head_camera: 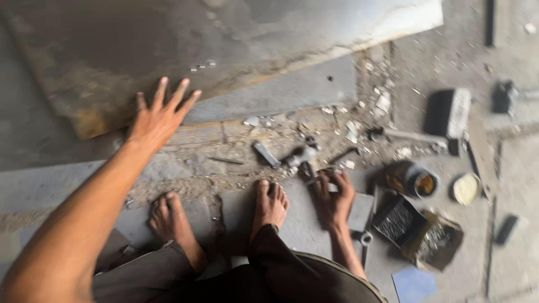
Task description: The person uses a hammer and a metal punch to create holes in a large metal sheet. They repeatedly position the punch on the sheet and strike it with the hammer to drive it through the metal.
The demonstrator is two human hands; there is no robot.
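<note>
- The grip of the left hand (160, 115) is open: fingers spread wide, palm down, at left of centre in the frame, on or just over the lower edge of a large metal sheet (224, 50) that fills the upper left and upper middle.
- The grip of the right hand (336, 197) sits at lower centre-right, fingers curled around a small metal piece (331, 180) on the floor; blur hides whether the fingers truly clamp it or only rest on it.
- Just above that hand, in the centre of the frame, lie a short metal bar (265, 154) and a lumpy metal fitting (301, 156), near each other.
- Two bare feet (269, 205) stand on the concrete floor (67, 179) at lower centre, between the two hands.
- Right of the right hand is an open round tin (418, 182), with its lid (466, 188) just beside it further right.
- Below the tin, at lower right, an open box of small dark metal parts (397, 221) lies beside a crumpled wrapper (441, 241).
- A dark block (449, 112) sits at upper right, well apart from both hands.
</note>
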